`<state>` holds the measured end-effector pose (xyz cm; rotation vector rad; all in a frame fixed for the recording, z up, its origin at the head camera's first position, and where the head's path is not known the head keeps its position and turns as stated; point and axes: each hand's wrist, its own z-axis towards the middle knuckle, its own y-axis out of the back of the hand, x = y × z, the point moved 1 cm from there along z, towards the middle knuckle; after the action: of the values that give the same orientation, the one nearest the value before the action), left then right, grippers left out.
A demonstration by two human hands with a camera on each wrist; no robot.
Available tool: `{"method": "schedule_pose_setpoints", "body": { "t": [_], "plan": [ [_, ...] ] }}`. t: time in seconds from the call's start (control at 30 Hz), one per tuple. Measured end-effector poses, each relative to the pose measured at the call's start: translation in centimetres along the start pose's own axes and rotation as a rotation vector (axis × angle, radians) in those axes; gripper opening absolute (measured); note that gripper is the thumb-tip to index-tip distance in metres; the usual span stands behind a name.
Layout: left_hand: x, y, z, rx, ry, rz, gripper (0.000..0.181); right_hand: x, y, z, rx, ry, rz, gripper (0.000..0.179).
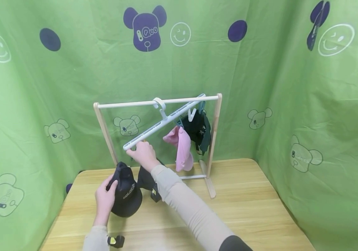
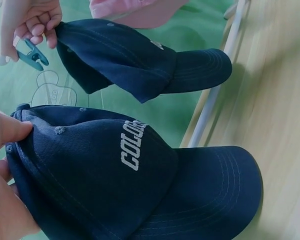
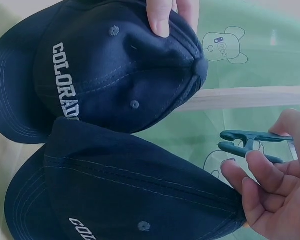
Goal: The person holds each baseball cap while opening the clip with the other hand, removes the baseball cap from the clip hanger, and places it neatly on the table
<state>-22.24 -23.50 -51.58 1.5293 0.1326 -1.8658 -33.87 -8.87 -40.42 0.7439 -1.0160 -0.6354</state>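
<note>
In the head view, my left hand (image 1: 105, 198) pinches the back of a dark baseball cap (image 1: 126, 197) with white lettering, over the table. My right hand (image 1: 143, 154) is at the low left end of a tilted white hanger (image 1: 163, 122). Between its thumb and fingers it squeezes a teal clothespin (image 3: 247, 142). A second dark cap (image 2: 125, 57) hangs with its back edge at the right fingertips; what holds it up is hidden behind them. Farther right along the hanger hang a pink cap (image 1: 183, 150) and a dark green cap (image 1: 197, 129), near a white clothespin (image 1: 191, 115).
The hanger's hook loops over the top bar (image 1: 125, 104) of a wooden rack, whose right leg (image 1: 214, 139) stands on the wooden table (image 1: 244, 202). Green printed curtains (image 1: 72, 76) surround the table at the back and sides.
</note>
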Motion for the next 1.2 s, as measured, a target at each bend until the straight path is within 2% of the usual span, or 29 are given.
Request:
{"method": "schedule_pose_setpoints", "body": {
  "t": [0.47, 1.03, 1.2],
  "plan": [
    [1.0, 1.6, -0.6, -0.048, 0.054, -0.003, 0.034, 0.1, 0.0, 0.0, 0.01, -0.012, -0.02, 0.037],
    [1.8, 3.0, -1.1, -0.052, 0.109, -0.027, 0.038, 0.1, 0.0, 0.0, 0.019, -0.022, -0.015, 0.042],
    [2.1, 3.6, -1.3, -0.08, 0.13, 0.003, 0.038, 0.1, 0.0, 0.0, 0.022, -0.022, -0.015, 0.042]
  ]
}}
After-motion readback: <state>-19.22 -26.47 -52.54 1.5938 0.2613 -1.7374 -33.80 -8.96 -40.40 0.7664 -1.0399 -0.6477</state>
